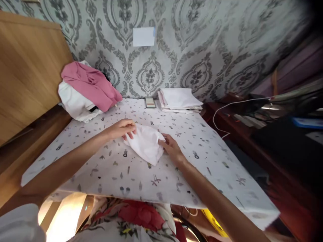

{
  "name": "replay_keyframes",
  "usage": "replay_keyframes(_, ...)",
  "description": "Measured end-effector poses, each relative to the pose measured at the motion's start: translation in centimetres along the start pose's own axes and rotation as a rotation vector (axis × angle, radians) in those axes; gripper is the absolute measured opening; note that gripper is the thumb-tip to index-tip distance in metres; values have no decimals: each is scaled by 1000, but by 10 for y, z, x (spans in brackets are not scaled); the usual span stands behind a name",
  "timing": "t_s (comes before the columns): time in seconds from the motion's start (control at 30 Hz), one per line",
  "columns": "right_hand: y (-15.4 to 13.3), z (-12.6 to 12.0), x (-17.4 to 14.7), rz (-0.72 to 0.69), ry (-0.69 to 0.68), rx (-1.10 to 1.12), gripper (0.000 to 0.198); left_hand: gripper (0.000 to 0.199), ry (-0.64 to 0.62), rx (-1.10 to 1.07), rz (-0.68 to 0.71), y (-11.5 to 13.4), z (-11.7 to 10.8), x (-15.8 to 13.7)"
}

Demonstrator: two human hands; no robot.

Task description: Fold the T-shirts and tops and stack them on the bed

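A white cloth, bunched and partly folded, lies over the middle of the patterned table cover. At its left edge my left hand has its fingers curled, with the thumb and fingertips on the fabric. My right hand pinches the cloth's right edge between thumb and fingers. The cloth's lower corner points toward me. What kind of garment or linen it is cannot be made out.
A pink and white clothes heap sits at the back left beside a wooden cabinet. Folded white cloths are stacked at the back right. Near them is a small box. A white cable crosses the cluttered right side.
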State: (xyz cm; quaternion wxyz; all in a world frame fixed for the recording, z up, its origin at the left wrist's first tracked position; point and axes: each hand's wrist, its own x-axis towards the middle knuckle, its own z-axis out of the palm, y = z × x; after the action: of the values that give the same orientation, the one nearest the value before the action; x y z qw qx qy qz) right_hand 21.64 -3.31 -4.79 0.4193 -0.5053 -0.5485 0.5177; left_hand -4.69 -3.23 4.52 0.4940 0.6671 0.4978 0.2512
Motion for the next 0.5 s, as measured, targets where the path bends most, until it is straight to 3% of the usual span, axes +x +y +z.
replay_keyframes(0.13, 12, -4, -4, -104, -2, 3, 43, 24, 161, 389, 48, -38, -6, 3)
replay_keyframes(0.27, 9, 3, -3, -99, 26, -31, 34, 50, -12, 664, 216, -56, 7, 0)
replay_keyframes(0.33, 9, 5, -3, -55, 40, 23, 31, 46, -41, 760, 284, -59, 17, -1)
replay_keyframes(0.4, 7, 5, -4, -9, 48, 92, 28, 25, 27, 761, 329, -57, 23, -3)
replay_keyframes(0.5, -4, -6, -6, -16, 114, 157, 26, 21, 89, 472, 298, -44, 17, -7)
